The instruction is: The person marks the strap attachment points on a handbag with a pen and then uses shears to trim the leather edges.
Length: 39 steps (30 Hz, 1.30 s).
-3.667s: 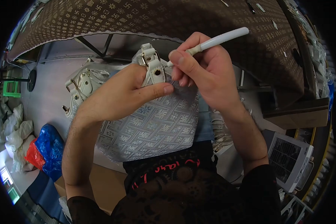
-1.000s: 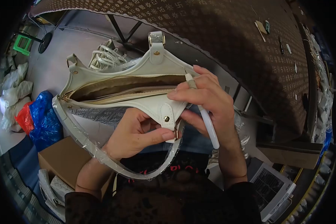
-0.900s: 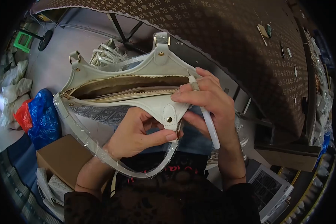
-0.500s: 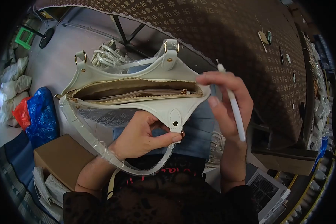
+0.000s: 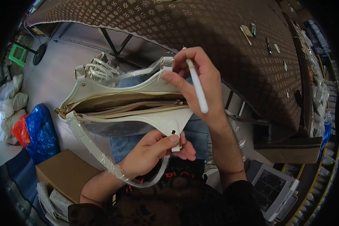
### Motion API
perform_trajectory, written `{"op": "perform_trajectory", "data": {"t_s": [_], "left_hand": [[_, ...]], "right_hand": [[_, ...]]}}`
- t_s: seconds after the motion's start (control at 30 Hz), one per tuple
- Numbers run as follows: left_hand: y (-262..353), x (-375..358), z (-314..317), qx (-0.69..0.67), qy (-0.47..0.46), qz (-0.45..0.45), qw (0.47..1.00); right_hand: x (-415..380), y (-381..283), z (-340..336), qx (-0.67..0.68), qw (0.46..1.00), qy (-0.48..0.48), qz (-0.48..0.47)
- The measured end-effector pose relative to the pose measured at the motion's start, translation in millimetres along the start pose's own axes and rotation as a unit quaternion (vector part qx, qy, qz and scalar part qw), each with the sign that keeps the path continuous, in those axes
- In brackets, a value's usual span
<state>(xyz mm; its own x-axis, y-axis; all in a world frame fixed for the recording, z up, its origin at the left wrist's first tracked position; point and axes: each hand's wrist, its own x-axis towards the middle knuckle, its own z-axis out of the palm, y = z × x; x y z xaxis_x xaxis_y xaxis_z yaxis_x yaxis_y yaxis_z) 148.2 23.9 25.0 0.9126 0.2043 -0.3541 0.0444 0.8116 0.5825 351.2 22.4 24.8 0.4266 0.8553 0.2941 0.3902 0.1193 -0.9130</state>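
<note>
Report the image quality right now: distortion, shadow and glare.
Head view: strong fisheye bending, black corners; head view: a dark shadow over part of the brown patterned cloth, beyond the right hand; head view: shiny glints on the blue plastic bag and the plastic-wrapped strap.

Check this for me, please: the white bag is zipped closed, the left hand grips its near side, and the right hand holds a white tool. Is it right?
Not quite: the white bag is unzipped and open, as the head view shows. The left hand does grip its near side, and the right hand does hold a white tool.
</note>
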Motion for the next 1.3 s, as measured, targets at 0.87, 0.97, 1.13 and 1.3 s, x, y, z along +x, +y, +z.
{"op": "perform_trajectory", "data": {"t_s": [0.87,0.97,1.13,1.3], "left_hand": [[1,16,-16,0.131,-0.05,0.009,0.99],[3,19,-12,0.141,-0.033,-0.004,0.989],[2,21,-19,0.137,-0.056,-0.003,0.989],[3,28,-23,0.137,-0.056,0.003,0.989]], "right_hand": [[119,98,-338,-0.582,0.787,0.12,0.167],[125,122,-359,-0.649,0.75,0.076,0.107],[103,76,-321,-0.359,0.908,0.178,0.125],[-19,-25,-144,-0.108,0.987,0.042,0.109]]}}
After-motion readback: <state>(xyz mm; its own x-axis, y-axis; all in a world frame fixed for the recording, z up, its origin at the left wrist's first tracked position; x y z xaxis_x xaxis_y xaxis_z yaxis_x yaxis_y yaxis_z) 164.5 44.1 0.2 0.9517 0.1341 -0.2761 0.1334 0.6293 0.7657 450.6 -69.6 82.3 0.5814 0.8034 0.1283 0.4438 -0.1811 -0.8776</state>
